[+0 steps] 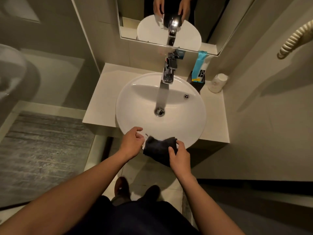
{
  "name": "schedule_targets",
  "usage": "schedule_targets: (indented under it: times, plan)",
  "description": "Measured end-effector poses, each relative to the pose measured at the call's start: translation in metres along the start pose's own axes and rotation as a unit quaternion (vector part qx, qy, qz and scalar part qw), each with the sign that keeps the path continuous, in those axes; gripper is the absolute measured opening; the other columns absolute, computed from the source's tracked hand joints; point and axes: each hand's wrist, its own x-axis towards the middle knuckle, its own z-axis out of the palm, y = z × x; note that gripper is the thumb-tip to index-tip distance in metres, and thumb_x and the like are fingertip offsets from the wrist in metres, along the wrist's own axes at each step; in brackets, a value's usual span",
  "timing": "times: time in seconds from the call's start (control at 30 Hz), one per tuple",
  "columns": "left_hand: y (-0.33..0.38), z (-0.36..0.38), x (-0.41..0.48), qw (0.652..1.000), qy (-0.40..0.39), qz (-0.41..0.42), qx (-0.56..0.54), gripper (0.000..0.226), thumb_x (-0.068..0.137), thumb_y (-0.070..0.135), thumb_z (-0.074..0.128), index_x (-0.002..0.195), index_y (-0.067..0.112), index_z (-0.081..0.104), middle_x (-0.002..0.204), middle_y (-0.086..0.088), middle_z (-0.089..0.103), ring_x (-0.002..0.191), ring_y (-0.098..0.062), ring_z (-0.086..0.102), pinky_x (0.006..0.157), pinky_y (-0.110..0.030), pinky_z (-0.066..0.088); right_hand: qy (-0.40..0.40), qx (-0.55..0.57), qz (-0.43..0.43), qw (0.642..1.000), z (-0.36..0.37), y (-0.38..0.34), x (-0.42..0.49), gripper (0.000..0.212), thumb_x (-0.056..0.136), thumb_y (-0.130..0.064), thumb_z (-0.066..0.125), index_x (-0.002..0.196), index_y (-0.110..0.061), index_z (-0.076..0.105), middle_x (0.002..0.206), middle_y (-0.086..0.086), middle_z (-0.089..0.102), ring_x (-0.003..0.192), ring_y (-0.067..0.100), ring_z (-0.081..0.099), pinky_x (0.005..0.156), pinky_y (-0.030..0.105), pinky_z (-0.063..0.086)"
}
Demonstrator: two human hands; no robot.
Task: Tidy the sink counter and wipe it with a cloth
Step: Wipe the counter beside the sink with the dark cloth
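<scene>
A dark cloth (156, 149) hangs over the near rim of the round white basin (135, 106). My right hand (179, 157) grips the cloth's right side, thumb on top. My left hand (131, 144) pinches the cloth's left edge at a small white tag. The basin sits on a pale counter (101, 102). At the counter's back right stand a blue tube (200, 65) in a black holder (197, 82) and an upturned plastic-wrapped cup (217, 83).
A chrome tap (167, 73) reaches over the basin, with a drain (159, 111) below it. A mirror (211, 22) hangs above. A coiled cord (294, 39) hangs on the right wall. A toilet (11, 73) and a grey mat (42, 153) lie to the left.
</scene>
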Motion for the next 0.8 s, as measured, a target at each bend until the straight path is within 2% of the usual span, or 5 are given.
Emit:
schedule_targets:
  times: [0.1, 0.23, 0.4, 0.53, 0.8]
  plan:
    - [-0.011, -0.006, -0.002, 0.992, 0.033, 0.058, 0.102, 0.037, 0.093, 0.009, 0.061, 0.130, 0.015, 0.060, 0.106, -0.003, 0.066, 0.097, -0.022, 0.064, 0.083, -0.031, 0.055, 0.049, -0.145, 0.011, 0.988, 0.003, 0.001, -0.003, 0.061, 0.101, -0.048, 0.055, 0.152, -0.024, 0.032, 0.136, 0.007, 0.060, 0.117, 0.029, 0.065, 0.084, 0.040, 0.055]
    - [-0.019, -0.006, -0.003, 0.917, -0.047, 0.276, 0.285, 0.057, 0.092, 0.038, 0.063, 0.145, 0.022, 0.049, 0.149, -0.003, 0.051, 0.136, -0.023, 0.046, 0.114, -0.041, 0.038, 0.108, -0.273, -0.098, 0.951, -0.008, 0.009, 0.001, 0.061, 0.096, -0.055, 0.058, 0.148, -0.027, 0.043, 0.133, 0.008, 0.054, 0.117, 0.024, 0.054, 0.090, 0.038, 0.050]
    - [-0.022, 0.013, 0.008, 0.795, -0.169, 0.358, 0.460, 0.070, 0.099, 0.053, 0.048, 0.157, 0.021, 0.027, 0.166, -0.004, 0.028, 0.152, -0.022, 0.024, 0.124, -0.042, 0.015, -0.064, -0.357, -0.274, 0.891, -0.014, 0.023, 0.018, 0.073, 0.094, -0.065, 0.048, 0.157, -0.030, 0.034, 0.163, -0.002, 0.037, 0.153, 0.019, 0.028, 0.120, 0.043, 0.025]
    - [-0.033, 0.018, 0.002, 0.800, -0.103, 0.337, 0.485, 0.056, 0.100, 0.045, 0.052, 0.148, 0.019, 0.041, 0.155, -0.003, 0.046, 0.146, -0.021, 0.038, 0.121, -0.041, 0.018, -0.090, -0.408, -0.285, 0.863, -0.015, 0.029, 0.029, 0.068, 0.100, -0.054, 0.049, 0.160, -0.031, 0.026, 0.167, -0.008, 0.032, 0.156, 0.013, 0.021, 0.124, 0.039, 0.015]
    - [-0.042, 0.020, -0.005, 0.807, -0.092, 0.326, 0.484, 0.063, 0.100, 0.050, 0.048, 0.152, 0.019, 0.035, 0.159, -0.005, 0.043, 0.148, -0.023, 0.034, 0.124, -0.043, 0.012, -0.109, -0.410, -0.282, 0.860, -0.016, 0.028, 0.027, 0.074, 0.098, -0.062, 0.044, 0.161, -0.033, 0.019, 0.169, -0.009, 0.026, 0.158, 0.016, 0.016, 0.124, 0.042, 0.012]
